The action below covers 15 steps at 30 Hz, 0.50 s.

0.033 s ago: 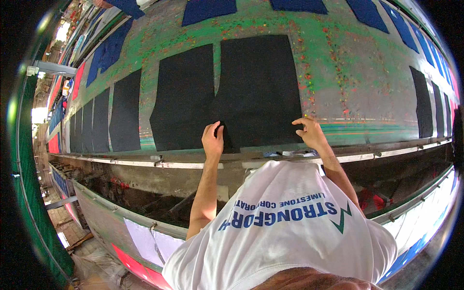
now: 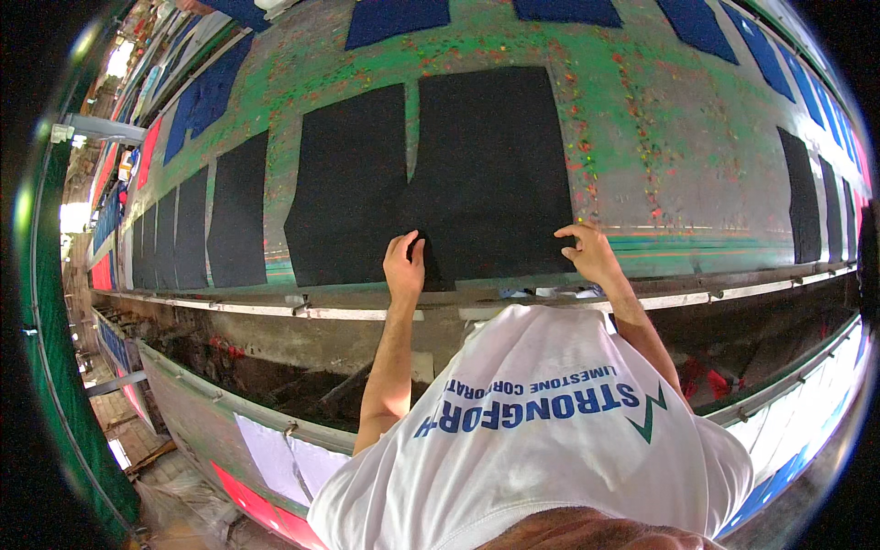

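Observation:
Two black fabric panels lie side by side on the long printing table in front of me. At the near left corner of the right-hand black fabric panel, my left hand is closed in a pinch on its edge. A dark fold shows in the cloth beside those fingers. My right hand pinches the same panel at its near right edge, with thumb and forefinger curled over it. The left-hand black panel lies flat, touching or overlapping the other near its lower part; a narrow gap parts them higher up.
More black pieces lie to the left and others at the far right. Blue panels line the table's far side. A pale rail runs along the near edge. Behind me is another table with white and red pieces.

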{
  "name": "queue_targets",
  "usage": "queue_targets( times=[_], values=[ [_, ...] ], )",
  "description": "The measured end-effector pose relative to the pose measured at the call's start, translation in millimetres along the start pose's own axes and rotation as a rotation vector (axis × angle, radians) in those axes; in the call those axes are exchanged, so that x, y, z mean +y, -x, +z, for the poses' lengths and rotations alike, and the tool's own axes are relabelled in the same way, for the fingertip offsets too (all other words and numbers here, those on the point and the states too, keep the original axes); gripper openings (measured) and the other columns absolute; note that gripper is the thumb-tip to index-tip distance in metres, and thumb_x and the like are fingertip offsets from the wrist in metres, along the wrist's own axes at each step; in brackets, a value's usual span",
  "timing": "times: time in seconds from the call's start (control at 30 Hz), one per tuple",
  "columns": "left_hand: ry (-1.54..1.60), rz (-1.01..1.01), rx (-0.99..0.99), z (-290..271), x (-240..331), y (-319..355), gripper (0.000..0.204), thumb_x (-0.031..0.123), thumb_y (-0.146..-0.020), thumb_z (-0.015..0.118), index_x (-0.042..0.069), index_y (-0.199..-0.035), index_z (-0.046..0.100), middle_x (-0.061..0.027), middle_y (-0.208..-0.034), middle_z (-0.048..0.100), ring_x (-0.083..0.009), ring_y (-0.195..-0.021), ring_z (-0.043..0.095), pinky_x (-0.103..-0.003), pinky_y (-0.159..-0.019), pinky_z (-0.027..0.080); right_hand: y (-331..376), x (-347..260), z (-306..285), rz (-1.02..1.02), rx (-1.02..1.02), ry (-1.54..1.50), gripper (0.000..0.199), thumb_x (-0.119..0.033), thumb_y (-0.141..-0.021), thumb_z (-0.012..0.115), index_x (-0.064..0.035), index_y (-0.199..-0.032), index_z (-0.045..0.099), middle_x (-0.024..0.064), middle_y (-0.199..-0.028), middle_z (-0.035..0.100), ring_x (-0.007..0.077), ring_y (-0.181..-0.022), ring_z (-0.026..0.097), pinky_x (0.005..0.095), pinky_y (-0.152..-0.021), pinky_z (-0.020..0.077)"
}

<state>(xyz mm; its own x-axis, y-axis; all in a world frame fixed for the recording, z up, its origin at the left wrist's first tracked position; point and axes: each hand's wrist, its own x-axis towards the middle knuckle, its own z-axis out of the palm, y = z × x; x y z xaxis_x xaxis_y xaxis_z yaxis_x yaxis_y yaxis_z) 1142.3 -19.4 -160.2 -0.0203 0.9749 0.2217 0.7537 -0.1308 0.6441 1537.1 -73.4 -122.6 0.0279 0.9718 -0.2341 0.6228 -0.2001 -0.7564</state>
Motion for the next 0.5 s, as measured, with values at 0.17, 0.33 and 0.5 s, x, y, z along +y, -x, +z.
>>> queue_targets(
  times=[0.17,0.33,0.5],
  values=[
    [0.011,0.022,0.000,4.0,-4.5,1.6,0.024,0.016,-0.101,0.075,0.001,-0.119,0.074,-0.0183,-0.112,0.072,-0.0370,-0.100,0.071,-0.043,-0.086,0.057,-3.8,-3.4,-4.2,0.008,-0.039,0.019,0.036,-0.003,-0.084,0.084,-0.0117,-0.119,0.078,0.0145,-0.099,0.070,0.0261,-0.078,0.064,0.0402,-0.078,0.0555],
    [0.041,0.057,0.003,9.2,-6.8,-7.0,0.025,0.018,-0.101,0.073,0.001,-0.120,0.073,-0.0189,-0.114,0.071,-0.0390,-0.104,0.069,-0.044,-0.088,0.056,-10.3,-1.0,-5.2,0.052,-0.066,0.009,0.030,-0.009,-0.088,0.082,-0.0107,-0.118,0.077,0.0159,-0.102,0.076,0.0274,-0.082,0.070,0.0407,-0.081,0.0578],
    [0.000,0.174,0.036,7.0,-3.8,-6.9,0.024,0.013,-0.102,0.073,0.001,-0.122,0.072,-0.0211,-0.113,0.070,-0.0397,-0.099,0.071,-0.044,-0.083,0.058,-8.2,6.0,-2.4,0.035,-0.078,-0.006,0.026,-0.014,-0.091,0.080,-0.0094,-0.117,0.077,0.0140,-0.101,0.078,0.0253,-0.085,0.073,0.0402,-0.079,0.0582]
  ],
)
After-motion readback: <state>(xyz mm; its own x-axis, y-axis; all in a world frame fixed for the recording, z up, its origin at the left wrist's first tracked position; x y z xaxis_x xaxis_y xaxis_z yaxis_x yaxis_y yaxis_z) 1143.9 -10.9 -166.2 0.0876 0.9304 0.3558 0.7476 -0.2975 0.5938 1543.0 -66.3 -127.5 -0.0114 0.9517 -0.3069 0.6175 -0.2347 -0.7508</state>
